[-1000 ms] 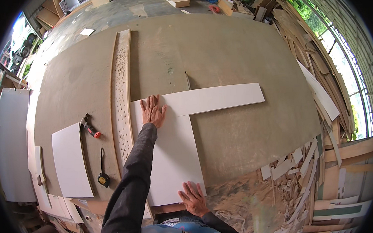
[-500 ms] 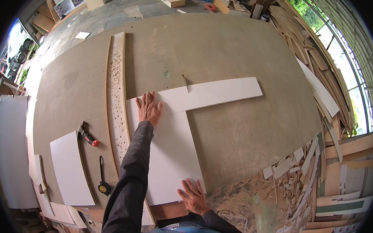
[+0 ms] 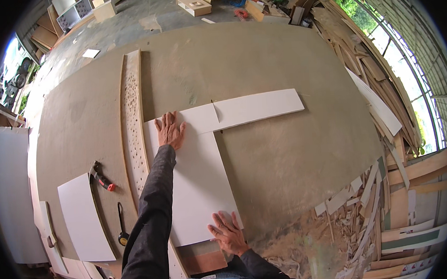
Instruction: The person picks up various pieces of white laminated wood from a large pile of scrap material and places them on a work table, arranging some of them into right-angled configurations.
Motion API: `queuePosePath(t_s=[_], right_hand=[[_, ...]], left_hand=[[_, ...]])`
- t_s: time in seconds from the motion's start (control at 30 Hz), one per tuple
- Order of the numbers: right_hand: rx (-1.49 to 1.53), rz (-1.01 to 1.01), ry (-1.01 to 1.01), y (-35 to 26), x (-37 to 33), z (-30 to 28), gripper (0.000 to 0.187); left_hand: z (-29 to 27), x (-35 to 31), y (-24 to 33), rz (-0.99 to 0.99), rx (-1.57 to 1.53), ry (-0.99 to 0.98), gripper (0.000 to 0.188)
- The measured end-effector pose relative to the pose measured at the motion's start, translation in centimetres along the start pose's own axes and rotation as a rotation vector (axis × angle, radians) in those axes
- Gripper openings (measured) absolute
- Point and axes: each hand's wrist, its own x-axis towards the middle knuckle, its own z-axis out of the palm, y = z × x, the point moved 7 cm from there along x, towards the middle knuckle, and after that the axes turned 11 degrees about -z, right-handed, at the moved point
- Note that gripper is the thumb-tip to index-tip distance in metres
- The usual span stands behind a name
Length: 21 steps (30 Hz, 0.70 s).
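Observation:
A large white panel (image 3: 198,186) lies flat on the worktable in front of me. My left hand (image 3: 170,132) rests palm down on its far left corner, fingers spread. Near the close right corner, my right hand (image 3: 228,234) is laid on the panel's edge with its fingers apart. A long white strip (image 3: 259,107) lies across the panel's far end and reaches out to the right. A thin dark line or sliver shows across that strip; I cannot tell what it is. Neither hand grips anything.
Left of the panel runs a long wooden-edged strip dotted with holes or specks (image 3: 132,109). A hammer (image 3: 102,178), a tape measure (image 3: 123,238) and a smaller white board (image 3: 86,220) lie further left. Wood offcuts (image 3: 358,208) pile up at the right of the brown worktable (image 3: 296,171).
The view has shifted slightly, so the scene sits a little further left and mostly lower. Both hands stay flat on the white panel in nearly the same spots.

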Motion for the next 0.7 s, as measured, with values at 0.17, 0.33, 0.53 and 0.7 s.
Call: queuePosePath(t_s=[0.17,0.33,0.53,0.7], right_hand=[[0.034,0.041,-0.009,0.5,1.1,0.0,0.061],[0.012,0.040,-0.003,0.5,1.7,-0.4,0.061],[-0.015,0.019,-0.005,-0.2,0.8,-0.9,0.061],[-0.029,0.041,-0.076,-2.9,-4.7,0.0,0.060]], left_hand=[[1.0,1.6,-0.3,0.004,0.031,0.005,0.067],[1.2,2.5,-0.6,0.007,0.013,0.019,0.069],[1.1,1.5,0.1,0.024,0.039,-0.017,0.069],[1.0,-4.5,-0.3,0.053,0.023,0.001,0.070]])
